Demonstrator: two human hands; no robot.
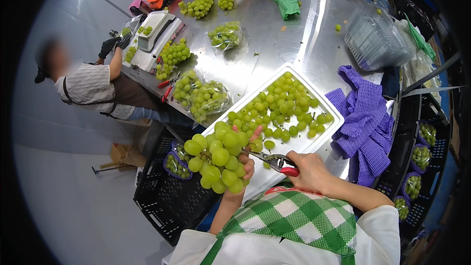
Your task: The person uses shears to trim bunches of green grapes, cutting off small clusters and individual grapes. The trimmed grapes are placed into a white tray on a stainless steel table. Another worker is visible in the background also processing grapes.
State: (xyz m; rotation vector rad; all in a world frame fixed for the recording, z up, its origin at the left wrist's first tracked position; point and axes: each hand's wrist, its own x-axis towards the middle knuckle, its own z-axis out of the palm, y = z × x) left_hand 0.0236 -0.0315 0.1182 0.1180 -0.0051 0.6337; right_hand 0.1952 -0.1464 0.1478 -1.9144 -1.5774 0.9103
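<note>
A bunch of green grapes [220, 156] is held up in my left hand [248, 163], which is partly hidden behind the fruit. My right hand [309, 171] grips red-handled pruning snips [278, 162]. Their blades point left and reach the right side of the bunch, beside a single grape [256, 145]. Beneath and beyond both hands lies a white foam tray [333, 108], with many loose green grapes [285, 97] and small clusters in it.
On the steel table [272, 44] are bagged grapes [209, 97], a scale [154, 40], a purple mesh pile [364, 125] and clear plastic boxes [375, 38]. Black crates [176, 195] stand below at left and right. A co-worker [92, 84] stands at the table's left side.
</note>
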